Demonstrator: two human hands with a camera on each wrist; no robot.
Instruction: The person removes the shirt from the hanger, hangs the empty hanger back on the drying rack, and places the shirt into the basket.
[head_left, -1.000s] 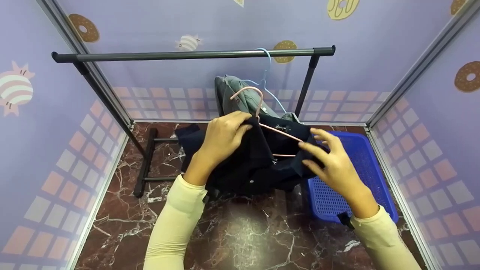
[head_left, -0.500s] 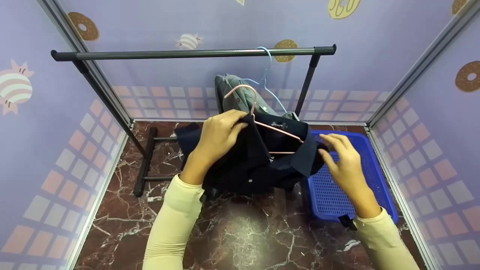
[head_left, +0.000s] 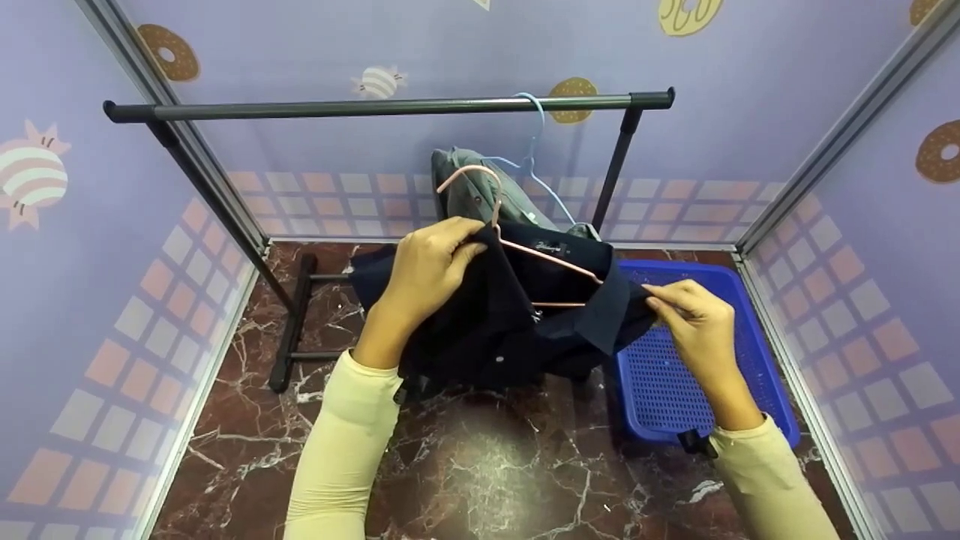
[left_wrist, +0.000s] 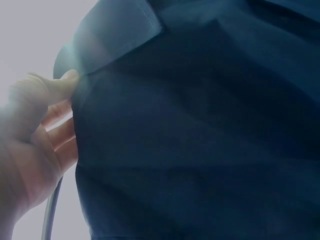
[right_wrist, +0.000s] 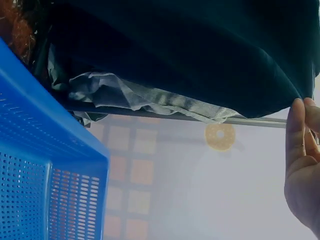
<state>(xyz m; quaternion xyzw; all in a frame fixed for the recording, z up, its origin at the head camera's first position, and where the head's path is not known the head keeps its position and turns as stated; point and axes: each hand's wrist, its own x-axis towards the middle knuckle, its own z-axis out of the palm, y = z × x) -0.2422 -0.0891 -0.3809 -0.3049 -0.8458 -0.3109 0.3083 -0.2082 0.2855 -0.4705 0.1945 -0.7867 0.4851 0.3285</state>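
A dark navy collared shirt is held up in front of the rack, with a pink hanger inside its open neck and the hook rising above the collar. My left hand pinches the shirt by the collar, close to the base of the hook. In the left wrist view the thumb lies just under the collar fold, the other fingers behind the cloth. My right hand pinches the shirt's shoulder on the right between thumb and fingertips. The right wrist view shows that pinch at the cloth's edge.
Behind the shirt runs the bar of a dark metal clothes rack. A blue hanger hangs on it, bearing a grey-green garment. A blue plastic basket stands on the marbled floor at the right.
My right hand has left the collar by the hanger's arm, moved right and taken hold of the shirt's shoulder. My left hand, the shirt and the hanger have shifted slightly left.
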